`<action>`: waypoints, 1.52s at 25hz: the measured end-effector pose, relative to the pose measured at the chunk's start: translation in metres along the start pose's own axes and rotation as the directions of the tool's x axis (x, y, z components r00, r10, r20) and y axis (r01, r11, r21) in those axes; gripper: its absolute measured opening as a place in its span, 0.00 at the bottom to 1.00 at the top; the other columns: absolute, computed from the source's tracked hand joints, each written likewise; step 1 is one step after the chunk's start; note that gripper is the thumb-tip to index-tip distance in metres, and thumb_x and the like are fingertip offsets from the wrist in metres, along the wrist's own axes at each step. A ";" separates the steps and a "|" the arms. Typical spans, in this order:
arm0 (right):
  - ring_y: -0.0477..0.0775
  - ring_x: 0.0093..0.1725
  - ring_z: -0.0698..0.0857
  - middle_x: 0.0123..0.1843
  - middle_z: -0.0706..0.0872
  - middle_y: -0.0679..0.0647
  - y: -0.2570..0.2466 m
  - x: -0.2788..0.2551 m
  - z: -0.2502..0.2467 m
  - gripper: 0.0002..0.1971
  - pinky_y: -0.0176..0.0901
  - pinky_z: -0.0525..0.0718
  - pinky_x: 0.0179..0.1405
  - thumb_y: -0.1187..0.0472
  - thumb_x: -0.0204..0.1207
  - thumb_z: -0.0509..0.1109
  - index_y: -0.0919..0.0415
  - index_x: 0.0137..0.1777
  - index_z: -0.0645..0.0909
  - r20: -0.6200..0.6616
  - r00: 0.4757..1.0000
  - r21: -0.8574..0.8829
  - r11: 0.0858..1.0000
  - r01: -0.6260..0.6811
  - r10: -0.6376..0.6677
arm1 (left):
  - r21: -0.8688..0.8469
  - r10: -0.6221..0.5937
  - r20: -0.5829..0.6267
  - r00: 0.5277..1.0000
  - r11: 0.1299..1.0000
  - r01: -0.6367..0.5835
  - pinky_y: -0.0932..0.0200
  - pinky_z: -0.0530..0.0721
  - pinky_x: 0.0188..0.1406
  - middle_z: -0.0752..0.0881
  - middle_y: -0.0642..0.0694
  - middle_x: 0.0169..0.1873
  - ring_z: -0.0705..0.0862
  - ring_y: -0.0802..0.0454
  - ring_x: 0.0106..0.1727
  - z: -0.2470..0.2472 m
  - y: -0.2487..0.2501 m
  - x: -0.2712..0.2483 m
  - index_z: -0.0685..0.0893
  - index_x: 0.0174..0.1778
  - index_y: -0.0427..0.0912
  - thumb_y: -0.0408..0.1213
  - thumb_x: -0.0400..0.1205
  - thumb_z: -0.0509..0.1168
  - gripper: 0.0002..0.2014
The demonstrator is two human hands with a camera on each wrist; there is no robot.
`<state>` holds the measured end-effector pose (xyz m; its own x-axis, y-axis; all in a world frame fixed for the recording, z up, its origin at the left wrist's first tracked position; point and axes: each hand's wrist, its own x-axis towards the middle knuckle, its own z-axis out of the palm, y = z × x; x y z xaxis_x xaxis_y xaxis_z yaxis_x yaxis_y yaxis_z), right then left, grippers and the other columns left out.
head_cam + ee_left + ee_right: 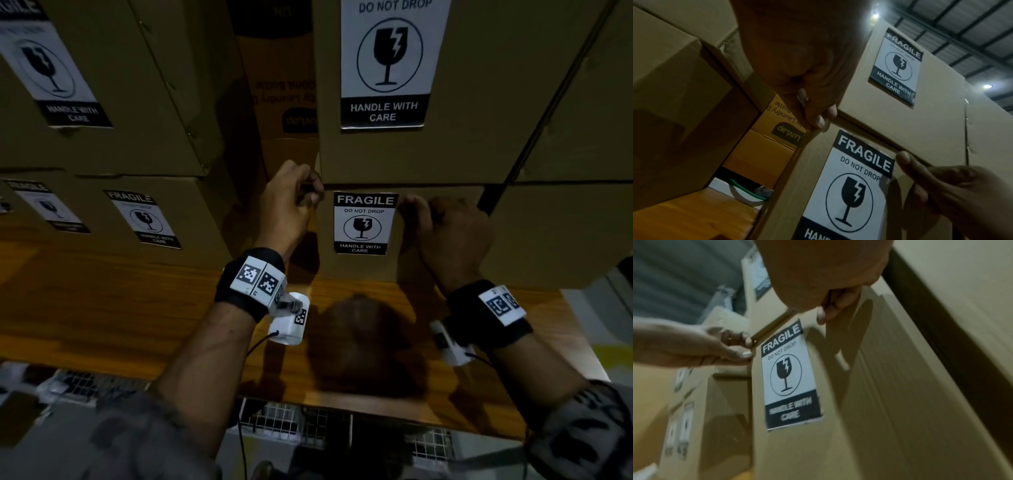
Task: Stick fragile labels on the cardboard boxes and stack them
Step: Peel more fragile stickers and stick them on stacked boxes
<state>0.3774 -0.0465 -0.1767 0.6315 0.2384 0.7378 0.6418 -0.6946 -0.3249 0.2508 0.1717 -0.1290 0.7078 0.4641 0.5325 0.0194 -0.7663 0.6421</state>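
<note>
The cardboard boxes stand stacked on a wooden tabletop (pixel 144 308), and the lower box (pixel 445 246) in the middle stack carries a fragile label (pixel 363 222) on its front face, near the top edge. The upper box (pixel 479 137) sits directly on it and has its own fragile label (pixel 388 65) on the front. The left hand (pixel 291 202) is at the left top corner of the lower box, just under the upper box; its fingers (pixel 818 113) are curled and the fingertips touch the seam between the two boxes, but I cannot tell if they really grip an edge. The right hand (pixel 452 233) is just to the right of the lower label, with the fingers bent and one fingertip (pixel 903 156) touching the seam close to the label's top right corner; it holds nothing that I can see. To the left are more stacked boxes (pixel 120 120), also with fragile labels. In the gap behind the stacks stands an orange-brown carton (pixel 281 96) with upside-down print. Both wrists wear black bands with square markers.
</note>
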 end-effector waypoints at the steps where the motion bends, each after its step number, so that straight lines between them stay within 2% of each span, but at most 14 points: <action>1: 0.55 0.28 0.76 0.25 0.78 0.53 -0.003 0.004 -0.002 0.32 0.46 0.67 0.32 0.32 0.86 0.61 0.55 0.28 0.79 0.013 1.000 0.006 1.000 0.023 -0.023 | -0.011 -0.010 -0.001 1.000 1.000 0.010 0.79 0.78 0.47 0.81 0.51 0.52 0.80 0.65 0.53 -0.001 0.001 0.000 0.85 0.48 0.42 0.24 0.82 0.69 0.08; 3: 0.53 0.26 0.73 0.23 0.75 0.50 -0.008 0.009 -0.005 0.32 0.48 0.71 0.29 0.29 0.83 0.63 0.54 0.27 0.76 0.074 0.996 -0.022 0.999 0.042 -0.041 | -0.050 -0.028 -0.001 1.000 0.998 0.028 0.79 0.78 0.47 0.83 0.50 0.52 0.82 0.63 0.54 -0.002 0.000 0.001 0.85 0.47 0.41 0.24 0.81 0.71 0.07; 6: 0.53 0.26 0.76 0.24 0.76 0.50 -0.003 -0.003 -0.003 0.30 0.47 0.74 0.29 0.30 0.81 0.67 0.53 0.28 0.76 0.187 0.982 -0.032 0.999 0.043 -0.036 | -0.122 -0.061 -0.040 0.997 0.991 0.056 0.74 0.83 0.53 0.87 0.51 0.54 0.83 0.68 0.57 -0.002 -0.001 -0.006 0.86 0.47 0.42 0.22 0.81 0.71 0.09; 9: 0.51 0.26 0.78 0.25 0.77 0.47 -0.002 -0.017 -0.004 0.29 0.45 0.77 0.25 0.29 0.81 0.65 0.52 0.31 0.77 0.291 0.956 0.000 0.999 -0.042 0.041 | -0.112 -0.125 -0.113 0.986 0.987 0.112 0.78 0.82 0.50 0.88 0.51 0.57 0.84 0.68 0.55 -0.001 -0.003 -0.029 0.85 0.52 0.44 0.26 0.83 0.72 0.08; 11: 0.49 0.24 0.76 0.24 0.76 0.46 -0.010 -0.014 -0.005 0.30 0.42 0.73 0.22 0.30 0.84 0.61 0.52 0.31 0.75 0.275 0.961 0.017 0.999 -0.048 0.042 | -0.089 -0.148 -0.110 0.983 0.986 0.138 0.74 0.83 0.44 0.87 0.51 0.55 0.85 0.63 0.52 0.000 -0.005 -0.041 0.84 0.53 0.46 0.32 0.84 0.73 0.07; 13: 0.48 0.22 0.73 0.23 0.73 0.45 -0.022 -0.007 -0.008 0.30 0.38 0.63 0.20 0.32 0.85 0.61 0.52 0.28 0.72 0.220 0.975 0.018 1.000 -0.019 0.015 | -0.064 -0.201 -0.043 0.979 0.978 0.198 0.71 0.80 0.39 0.86 0.53 0.50 0.85 0.63 0.49 0.004 -0.001 -0.044 0.84 0.52 0.49 0.40 0.86 0.71 0.03; 16: 0.48 0.18 0.67 0.20 0.67 0.43 -0.034 0.005 -0.010 0.30 0.33 0.50 0.23 0.33 0.85 0.61 0.51 0.25 0.69 0.121 0.993 -0.008 1.000 -0.013 0.014 | 0.012 -0.216 0.011 0.976 0.976 0.216 0.68 0.74 0.32 0.86 0.54 0.42 0.82 0.66 0.42 0.016 0.005 -0.037 0.86 0.48 0.46 0.52 0.87 0.68 0.13; 18: 0.49 0.18 0.67 0.20 0.66 0.44 -0.034 0.008 -0.009 0.33 0.32 0.50 0.24 0.30 0.84 0.58 0.53 0.24 0.73 0.106 0.993 -0.045 0.998 -0.049 0.053 | 0.056 -0.208 -0.036 0.978 0.976 0.209 0.67 0.71 0.27 0.84 0.53 0.33 0.81 0.60 0.34 0.022 0.006 -0.031 0.85 0.40 0.45 0.56 0.84 0.70 0.17; 20: 0.49 0.18 0.69 0.19 0.68 0.44 -0.028 0.005 -0.004 0.37 0.34 0.55 0.23 0.25 0.81 0.57 0.55 0.24 0.74 0.143 0.986 -0.070 0.995 -0.072 0.082 | 0.077 -0.204 -0.061 0.977 0.975 0.209 0.70 0.67 0.23 0.81 0.54 0.29 0.77 0.60 0.29 0.026 0.004 -0.025 0.80 0.34 0.47 0.55 0.82 0.74 0.18; 24: 0.45 0.18 0.66 0.19 0.67 0.44 -0.011 -0.005 0.006 0.34 0.34 0.57 0.23 0.24 0.77 0.63 0.53 0.24 0.72 0.264 0.964 -0.124 0.992 0.014 0.019 | 0.129 -0.186 -0.014 0.983 0.974 0.186 0.72 0.69 0.26 0.81 0.56 0.31 0.79 0.64 0.32 0.031 -0.004 -0.024 0.81 0.37 0.48 0.49 0.79 0.77 0.14; 29: 0.47 0.21 0.74 0.21 0.73 0.46 -0.001 -0.038 0.025 0.35 0.37 0.67 0.24 0.23 0.79 0.56 0.53 0.25 0.71 0.509 0.861 -0.254 0.958 0.132 0.016 | 0.347 -0.276 0.178 0.945 0.916 0.202 0.59 0.84 0.30 0.85 0.53 0.35 0.86 0.54 0.38 0.045 -0.039 -0.046 0.81 0.38 0.48 0.45 0.80 0.77 0.12; 32: 0.45 0.20 0.71 0.21 0.72 0.46 -0.010 -0.034 0.021 0.34 0.36 0.61 0.23 0.24 0.78 0.60 0.53 0.25 0.70 0.517 0.856 -0.255 0.959 0.123 0.028 | 0.264 -0.306 0.168 0.937 0.930 0.256 0.62 0.82 0.30 0.85 0.53 0.34 0.85 0.57 0.36 0.034 -0.042 -0.061 0.82 0.38 0.49 0.44 0.82 0.75 0.10; 36: 0.45 0.19 0.70 0.21 0.70 0.45 -0.055 -0.033 0.025 0.34 0.35 0.60 0.21 0.22 0.78 0.58 0.51 0.26 0.71 0.493 0.869 -0.232 0.957 0.174 -0.038 | 0.118 -0.311 0.147 0.939 0.948 0.295 0.69 0.79 0.31 0.85 0.52 0.37 0.84 0.61 0.38 -0.004 -0.034 -0.074 0.82 0.41 0.49 0.44 0.83 0.74 0.09; 38: 0.45 0.19 0.69 0.21 0.69 0.44 -0.074 -0.043 0.038 0.34 0.35 0.60 0.21 0.23 0.79 0.56 0.51 0.26 0.72 0.519 0.854 -0.261 0.944 0.200 -0.037 | 0.025 -0.312 0.128 0.942 0.950 0.311 0.72 0.78 0.29 0.84 0.52 0.36 0.82 0.63 0.36 -0.026 -0.032 -0.084 0.82 0.41 0.48 0.44 0.83 0.74 0.09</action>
<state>0.3198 0.0209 -0.2068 0.7410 0.5821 0.3347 0.6191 -0.7853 -0.0050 0.1725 0.1694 -0.1798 0.7509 0.6188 0.2306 0.2562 -0.5948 0.7619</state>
